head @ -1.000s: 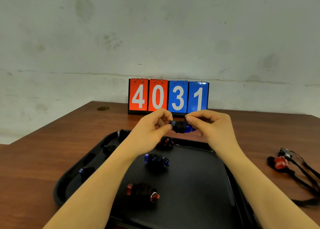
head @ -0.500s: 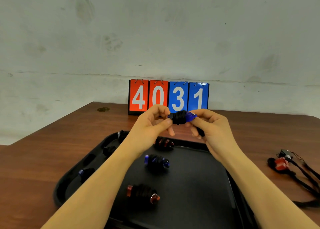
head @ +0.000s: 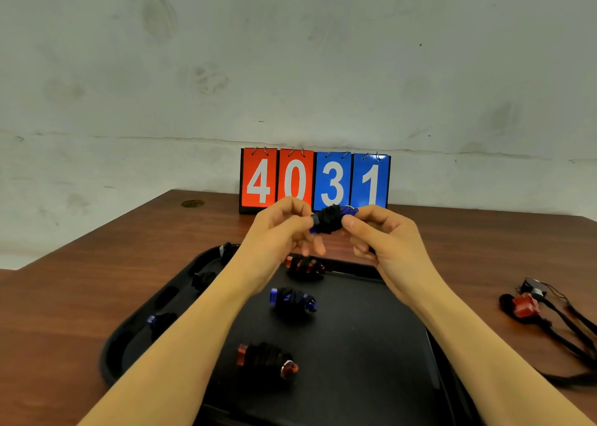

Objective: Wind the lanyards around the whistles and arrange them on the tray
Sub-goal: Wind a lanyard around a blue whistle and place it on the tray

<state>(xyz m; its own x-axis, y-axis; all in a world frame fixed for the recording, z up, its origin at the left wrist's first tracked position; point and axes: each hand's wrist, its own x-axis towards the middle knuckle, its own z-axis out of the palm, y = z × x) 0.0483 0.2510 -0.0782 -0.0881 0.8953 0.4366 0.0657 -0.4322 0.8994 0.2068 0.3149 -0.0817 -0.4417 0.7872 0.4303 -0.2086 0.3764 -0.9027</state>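
Left grip: the left hand [head: 277, 232] pinches one end of a blue whistle [head: 332, 220] between thumb and curled fingers.
Right grip: the right hand [head: 384, 238] pinches the opposite end of the same whistle, fingers curled.
Held item: the blue whistle is wound in black lanyard and is held level in the air above the far edge of the tray [head: 371, 361], in front of the scoreboard.
Tray, centre column: a red wound whistle [head: 305, 265] lies farthest, a blue wound whistle [head: 292, 300] in the middle, a red wound whistle [head: 266, 359] nearest; the three are apart from one another.
Tray, left rim: further wound whistles lie along the left side; one with a blue end [head: 160, 322] shows clearly, the others are dark and partly hidden by the left forearm.
Obstructions: both forearms cross the tray and cover parts of its surface.
Tabletop, right: a red whistle [head: 525, 306] with a loose black lanyard [head: 568, 332] lies well apart from the tray; a small dark item sits just behind it, its type unclear.
Tabletop, rear: a flip scoreboard [head: 315, 180] stands against the wall.
Legible text: "4" and "0" on red cards, "3" and "1" on blue cards.
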